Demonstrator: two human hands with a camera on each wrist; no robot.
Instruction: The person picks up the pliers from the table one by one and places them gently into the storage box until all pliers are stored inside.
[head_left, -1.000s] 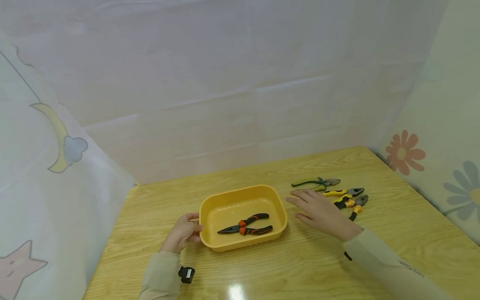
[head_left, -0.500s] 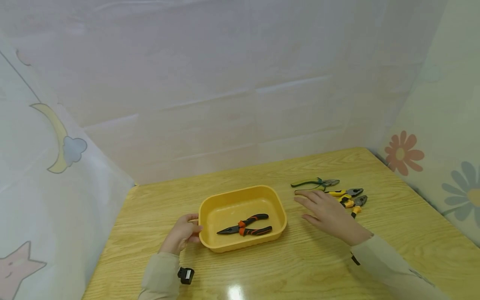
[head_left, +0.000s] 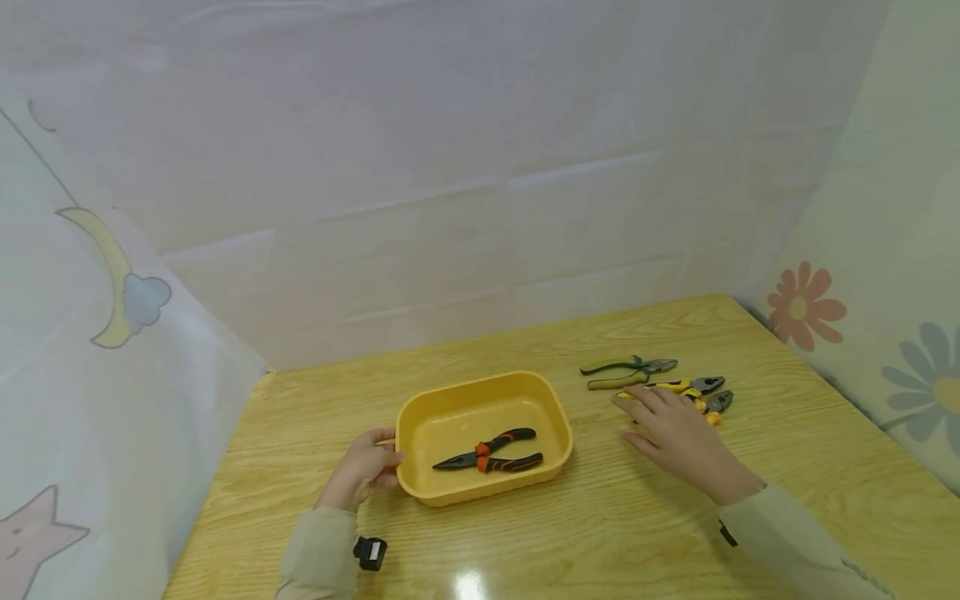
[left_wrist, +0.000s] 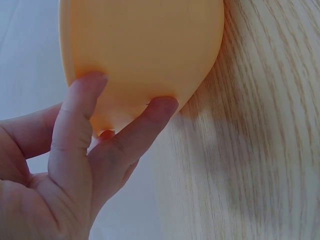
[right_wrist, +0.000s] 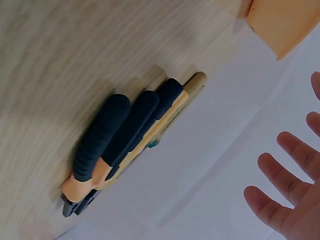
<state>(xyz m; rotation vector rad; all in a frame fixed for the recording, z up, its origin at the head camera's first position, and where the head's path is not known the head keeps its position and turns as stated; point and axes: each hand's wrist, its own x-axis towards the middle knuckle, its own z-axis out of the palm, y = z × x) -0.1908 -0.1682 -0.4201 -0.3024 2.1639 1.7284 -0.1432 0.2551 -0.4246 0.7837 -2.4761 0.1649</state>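
Observation:
My left hand (head_left: 362, 471) pinches the left end of a yellow plastic tray (head_left: 491, 493); in the left wrist view thumb and fingers meet at its rim (left_wrist: 145, 55). Long-nose pliers (head_left: 482, 454) with black and orange handles lie inside the tray, tips to the left. My right hand (head_left: 678, 442) hovers with spread fingers over the pliers on the right and holds nothing. It partly hides pliers with yellow and black handles (head_left: 705, 385) and a pair with orange and black handles (head_left: 717, 403). In the right wrist view their handles (right_wrist: 100, 135) lie side by side, apart from the fingers.
Green-handled pliers (head_left: 637, 364) lie behind the other pairs. The wooden table (head_left: 525, 550) ends at a pale hanging sheet (head_left: 450, 250) behind, with patterned sheets at both sides. A small black device (head_left: 370, 552) sits at the left cuff.
My right hand has moved right, away from the tray and over the pliers, uncovering more of the green-handled pair. The left hand and tray have stayed put.

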